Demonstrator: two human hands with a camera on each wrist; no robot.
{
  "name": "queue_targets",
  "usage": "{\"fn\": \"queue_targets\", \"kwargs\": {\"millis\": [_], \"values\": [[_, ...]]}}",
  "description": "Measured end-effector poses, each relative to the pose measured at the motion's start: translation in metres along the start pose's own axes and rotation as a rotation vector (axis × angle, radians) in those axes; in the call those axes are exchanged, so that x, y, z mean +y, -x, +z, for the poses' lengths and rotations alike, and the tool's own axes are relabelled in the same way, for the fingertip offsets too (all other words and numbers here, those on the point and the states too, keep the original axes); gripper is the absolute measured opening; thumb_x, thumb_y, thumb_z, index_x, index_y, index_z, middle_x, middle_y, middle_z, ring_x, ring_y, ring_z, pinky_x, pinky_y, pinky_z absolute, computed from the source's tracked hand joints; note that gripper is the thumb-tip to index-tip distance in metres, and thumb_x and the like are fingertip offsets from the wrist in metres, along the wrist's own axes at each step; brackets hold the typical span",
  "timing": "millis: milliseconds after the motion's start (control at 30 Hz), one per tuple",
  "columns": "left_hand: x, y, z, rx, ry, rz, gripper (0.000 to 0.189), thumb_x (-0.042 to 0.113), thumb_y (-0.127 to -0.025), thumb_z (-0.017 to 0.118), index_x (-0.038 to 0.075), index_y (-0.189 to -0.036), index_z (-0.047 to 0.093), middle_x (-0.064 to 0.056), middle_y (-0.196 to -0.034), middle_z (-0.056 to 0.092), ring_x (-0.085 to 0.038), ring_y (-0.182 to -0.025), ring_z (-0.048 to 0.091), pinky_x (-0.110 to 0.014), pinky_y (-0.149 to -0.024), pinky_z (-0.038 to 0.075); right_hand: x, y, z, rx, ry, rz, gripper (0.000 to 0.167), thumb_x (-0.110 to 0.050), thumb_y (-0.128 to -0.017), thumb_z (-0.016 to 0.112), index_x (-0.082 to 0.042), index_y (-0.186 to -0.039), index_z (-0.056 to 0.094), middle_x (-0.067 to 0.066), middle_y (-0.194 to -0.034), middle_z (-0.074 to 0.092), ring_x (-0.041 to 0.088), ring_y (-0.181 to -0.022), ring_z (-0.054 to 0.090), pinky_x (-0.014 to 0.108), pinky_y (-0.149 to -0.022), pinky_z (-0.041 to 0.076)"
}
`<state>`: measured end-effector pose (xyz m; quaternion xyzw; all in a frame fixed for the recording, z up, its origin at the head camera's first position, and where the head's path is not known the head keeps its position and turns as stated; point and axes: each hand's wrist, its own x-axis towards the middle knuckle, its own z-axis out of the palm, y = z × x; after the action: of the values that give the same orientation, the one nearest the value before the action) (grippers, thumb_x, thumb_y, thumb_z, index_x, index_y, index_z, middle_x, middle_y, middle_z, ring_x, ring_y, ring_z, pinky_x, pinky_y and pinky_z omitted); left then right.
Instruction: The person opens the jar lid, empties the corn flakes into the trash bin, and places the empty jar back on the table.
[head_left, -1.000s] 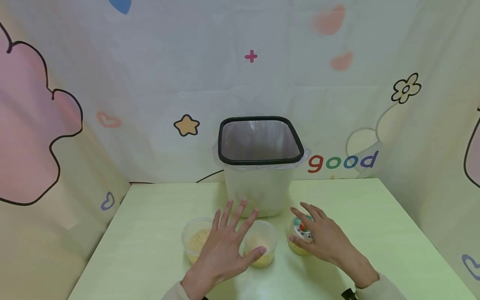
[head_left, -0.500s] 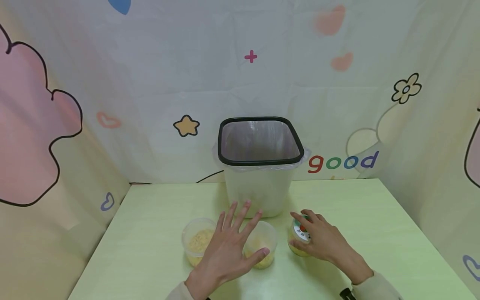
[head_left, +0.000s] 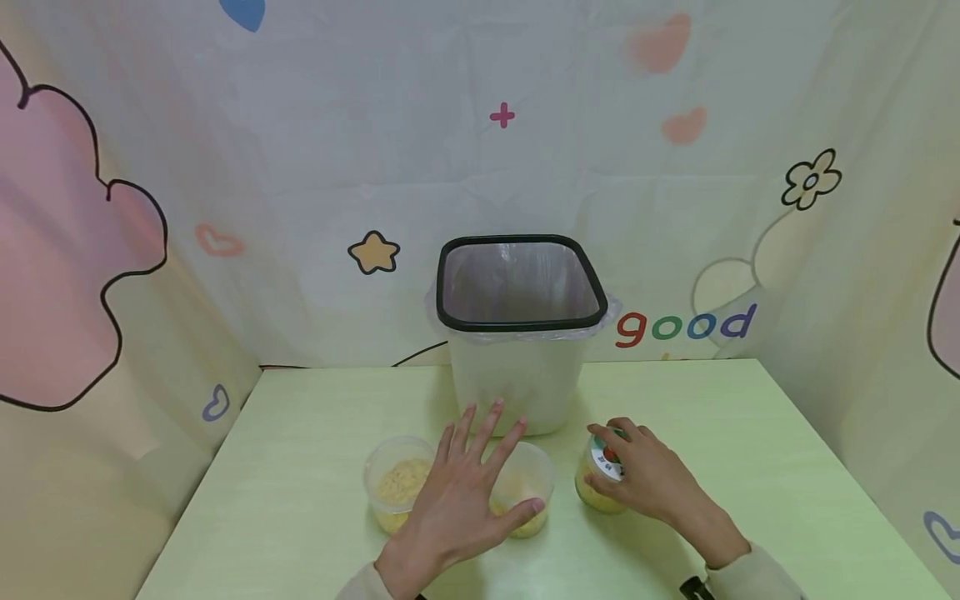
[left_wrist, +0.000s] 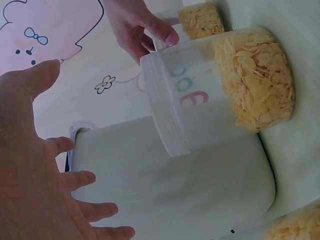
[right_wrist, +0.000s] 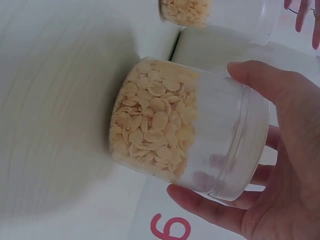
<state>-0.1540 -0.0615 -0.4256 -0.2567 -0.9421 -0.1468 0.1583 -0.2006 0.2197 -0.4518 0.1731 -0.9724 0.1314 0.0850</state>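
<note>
My right hand point(head_left: 648, 475) reaches over the top of a clear plastic jar point(head_left: 591, 492), thumb and fingers curved round its upper part. The jar has a printed label on top. In the right wrist view yellowish flakes point(right_wrist: 155, 115) fill about half of it, and it stands on the table. My left hand point(head_left: 465, 508) hovers palm down with spread fingers, holding nothing. Beneath and around it stand two more clear tubs of flakes, a middle tub point(head_left: 531, 471) and a left tub point(head_left: 392, 475); the hand hides part of each in the head view.
A white bin point(head_left: 517, 375) with a black rim and a thin bag liner stands behind the tubs, against a printed cloth backdrop point(head_left: 315, 167). The pale green tabletop point(head_left: 277, 467) extends to both sides.
My right hand has lowered a little and its fingers have closed in round the labelled jar. My left hand has drifted slightly to the right, still spread.
</note>
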Motion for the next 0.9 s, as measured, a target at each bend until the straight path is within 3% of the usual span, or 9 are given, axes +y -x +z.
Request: {"fn": "queue_targets", "kwargs": {"millis": [533, 900], "values": [[0.007, -0.003, -0.004, 0.015, 0.083, -0.013, 0.087, 0.076, -0.087, 0.045, 0.038, -0.157, 0.011, 0.008, -0.167, 0.000, -0.028, -0.154, 0.008, -0.057, -0.119, 0.025, -0.008, 0.006, -0.034, 0.166, 0.007, -0.064, 0.068, -0.050, -0.078, 0.077, -0.020, -0.135, 0.057, 0.010, -0.129, 0.057, 0.030, -0.103, 0.060, 0.043, -0.070, 0.055], [0.008, -0.007, -0.004, 0.180, 0.117, 0.047, 0.094, 0.074, -0.084, 0.053, 0.027, -0.158, 0.020, 0.001, -0.166, 0.017, -0.032, -0.151, 0.023, -0.054, -0.117, 0.031, -0.021, 0.006, -0.059, 0.322, -0.009, -0.146, 0.067, -0.044, -0.077, 0.079, -0.020, -0.135, 0.057, 0.011, -0.126, 0.058, 0.029, -0.100, 0.061, 0.042, -0.072, 0.056]]}}
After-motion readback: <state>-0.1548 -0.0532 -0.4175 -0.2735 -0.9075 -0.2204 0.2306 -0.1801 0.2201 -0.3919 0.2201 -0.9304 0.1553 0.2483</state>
